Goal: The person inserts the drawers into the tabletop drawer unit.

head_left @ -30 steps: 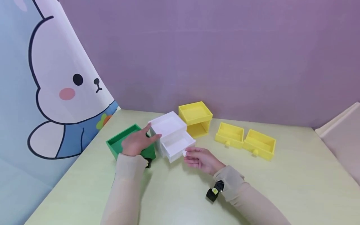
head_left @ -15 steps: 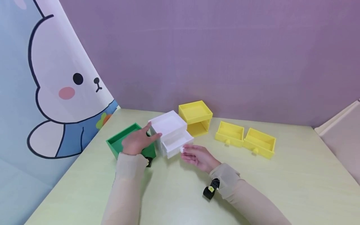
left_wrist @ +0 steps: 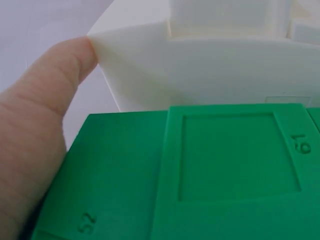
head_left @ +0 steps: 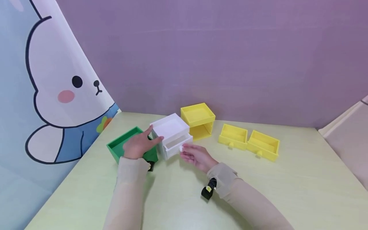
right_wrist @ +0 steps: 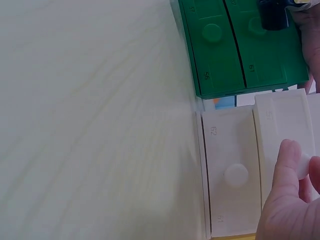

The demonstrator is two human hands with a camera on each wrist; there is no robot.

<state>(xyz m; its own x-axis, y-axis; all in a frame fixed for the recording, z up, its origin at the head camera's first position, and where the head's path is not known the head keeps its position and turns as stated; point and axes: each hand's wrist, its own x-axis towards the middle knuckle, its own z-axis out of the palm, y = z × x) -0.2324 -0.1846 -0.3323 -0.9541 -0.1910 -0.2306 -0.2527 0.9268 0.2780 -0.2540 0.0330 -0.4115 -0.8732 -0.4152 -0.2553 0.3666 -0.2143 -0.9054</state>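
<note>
A small white cabinet point(head_left: 170, 126) stands on the table, its upper drawer point(head_left: 173, 151) sticking partly out of the front. My right hand point(head_left: 198, 157) pinches that drawer's round white knob point(head_left: 181, 149) between thumb and fingers. The left hand point(head_left: 138, 145) reaches over a green cabinet point(head_left: 115, 148), with spread fingers touching the white cabinet's left side. In the left wrist view a digit point(left_wrist: 82, 55) presses on the white corner. The lower white drawer point(right_wrist: 230, 145) sits in its slot in the right wrist view.
A yellow cabinet point(head_left: 198, 116) with a bare front bay stands behind the white one, close by. Two loose yellow drawers point(head_left: 233, 137) lie side by side to its right. A purple backdrop point(head_left: 230, 64) rises at the table's rear.
The right hand has moved left and inward, sliding the white upper drawer deeper into its cabinet. The left hand stays in the same place on the white cabinet.
</note>
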